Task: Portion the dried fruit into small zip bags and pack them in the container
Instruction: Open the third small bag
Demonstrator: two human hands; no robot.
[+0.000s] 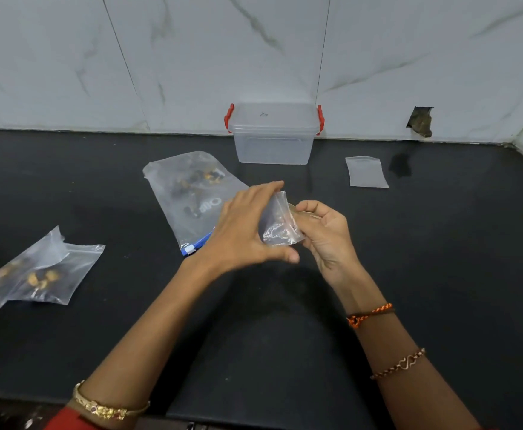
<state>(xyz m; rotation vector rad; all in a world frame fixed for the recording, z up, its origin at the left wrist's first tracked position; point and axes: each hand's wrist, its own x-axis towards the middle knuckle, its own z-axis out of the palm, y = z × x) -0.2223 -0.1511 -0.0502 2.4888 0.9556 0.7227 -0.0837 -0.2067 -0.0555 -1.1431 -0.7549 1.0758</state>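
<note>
My left hand (247, 226) and my right hand (325, 234) hold a small clear zip bag (280, 225) between them above the black counter; a few dark pieces of dried fruit show inside it. The right hand's fingers also curl round something pale and round, mostly hidden. Behind my left hand lies the large clear bag of dried fruit (188, 193) with a blue slider. A small filled zip bag (44, 271) lies at the left. An empty small zip bag (366, 171) lies at the back right. The clear lidded container (274, 133) with red clips stands against the wall.
The black counter (440, 259) runs to a white marble-look wall. A hole in the wall (421, 121) is at the back right, with a dark smudge (400, 164) on the counter below it.
</note>
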